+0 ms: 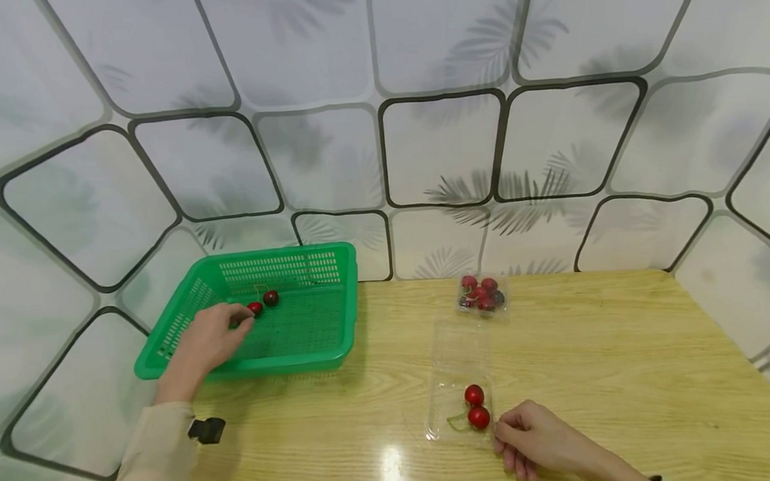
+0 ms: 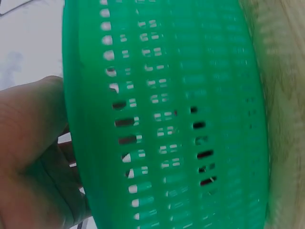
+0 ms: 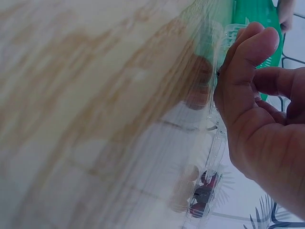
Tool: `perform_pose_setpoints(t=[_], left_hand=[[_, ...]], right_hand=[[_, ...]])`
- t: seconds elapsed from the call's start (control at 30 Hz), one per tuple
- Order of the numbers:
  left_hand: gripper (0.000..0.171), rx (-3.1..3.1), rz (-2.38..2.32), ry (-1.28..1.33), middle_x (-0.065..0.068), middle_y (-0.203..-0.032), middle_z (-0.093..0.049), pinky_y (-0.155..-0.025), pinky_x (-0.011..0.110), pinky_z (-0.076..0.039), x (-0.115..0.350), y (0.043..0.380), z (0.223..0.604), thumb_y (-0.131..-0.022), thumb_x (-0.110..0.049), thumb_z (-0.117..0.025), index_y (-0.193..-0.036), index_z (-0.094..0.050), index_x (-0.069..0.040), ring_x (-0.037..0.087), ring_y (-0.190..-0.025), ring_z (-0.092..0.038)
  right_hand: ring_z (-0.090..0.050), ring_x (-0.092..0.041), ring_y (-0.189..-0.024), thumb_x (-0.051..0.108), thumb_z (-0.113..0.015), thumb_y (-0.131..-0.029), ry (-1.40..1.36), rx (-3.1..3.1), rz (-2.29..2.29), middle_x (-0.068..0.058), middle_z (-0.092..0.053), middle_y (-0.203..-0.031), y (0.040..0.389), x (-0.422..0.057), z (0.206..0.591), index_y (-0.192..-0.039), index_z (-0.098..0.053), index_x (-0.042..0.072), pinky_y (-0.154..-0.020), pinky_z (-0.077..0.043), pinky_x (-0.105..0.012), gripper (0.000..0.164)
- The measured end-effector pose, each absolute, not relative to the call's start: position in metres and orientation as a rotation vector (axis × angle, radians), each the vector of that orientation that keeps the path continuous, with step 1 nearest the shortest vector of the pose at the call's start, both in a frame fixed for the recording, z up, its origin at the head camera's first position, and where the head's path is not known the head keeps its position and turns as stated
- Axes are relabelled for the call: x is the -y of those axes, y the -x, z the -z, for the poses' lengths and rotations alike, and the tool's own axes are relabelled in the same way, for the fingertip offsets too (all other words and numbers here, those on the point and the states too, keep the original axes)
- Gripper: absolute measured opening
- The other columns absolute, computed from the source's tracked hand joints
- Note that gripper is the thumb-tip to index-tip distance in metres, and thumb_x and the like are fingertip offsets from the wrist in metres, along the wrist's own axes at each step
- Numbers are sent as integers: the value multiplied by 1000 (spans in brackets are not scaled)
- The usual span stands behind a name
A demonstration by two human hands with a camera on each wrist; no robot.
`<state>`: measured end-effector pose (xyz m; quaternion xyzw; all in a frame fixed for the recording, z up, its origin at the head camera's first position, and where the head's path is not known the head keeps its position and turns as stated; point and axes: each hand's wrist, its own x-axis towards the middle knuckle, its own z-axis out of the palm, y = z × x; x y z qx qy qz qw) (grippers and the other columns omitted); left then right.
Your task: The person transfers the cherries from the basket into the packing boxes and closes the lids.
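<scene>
In the head view my left hand (image 1: 213, 335) reaches over the near left side of the green plastic basket (image 1: 313, 358). Its fingertips are right at a red cherry (image 1: 255, 308), with a darker cherry (image 1: 270, 297) just beyond. The left wrist view has the basket wall (image 2: 157, 143) hiding the fingertips of that hand (image 2: 33, 157). My right hand (image 1: 541, 437) is at the right edge of an opened clear plastic box (image 1: 443, 408), thumb and forefinger pinching its rim. Two red cherries (image 1: 476, 407), one with a green stem, lie in the box's near half.
Behind the opened box, near the wall, stands another clear box (image 1: 503, 314) filled with several red and dark cherries (image 1: 482, 292). All of it rests on a wooden table (image 1: 606, 360). A patterned cloth (image 1: 446, 153) hangs behind and at the sides.
</scene>
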<state>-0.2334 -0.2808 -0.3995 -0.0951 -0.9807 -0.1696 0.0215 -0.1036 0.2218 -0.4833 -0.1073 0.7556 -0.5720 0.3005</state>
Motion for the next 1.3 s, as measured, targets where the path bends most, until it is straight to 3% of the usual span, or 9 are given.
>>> perform_pose_setpoints(t=[0.2,0.53,1.3], left_hand=[[33,3121,468,303,26,-122,-69,-83,57,-56,292,243,402,-102,-21,-59,-124,-69,1,44,-105,-67],[44,3285,429,306,35,-133,-61,-95,64,-50,314,258,409,-102,-23,-59,-132,-62,10,55,-121,-57],[64,3606,439,156,45,-149,-35,-103,71,-41,322,269,416,-104,-39,-55,-142,-48,12,65,-134,-36]], right_hand=[[-57,-2,-46,11,-47,-105,270,-2007,1513,0,-64,-64,103,-222,484,-85,-68,-6,-44,-48,-16,33],[-57,-4,-48,16,-49,-106,232,-2015,1485,0,-65,-64,103,-223,482,-86,-69,-3,-45,-48,-16,34],[-57,-3,-48,20,-51,-106,239,-1999,1502,0,-65,-65,103,-226,482,-85,-68,-3,-45,-49,-17,36]])
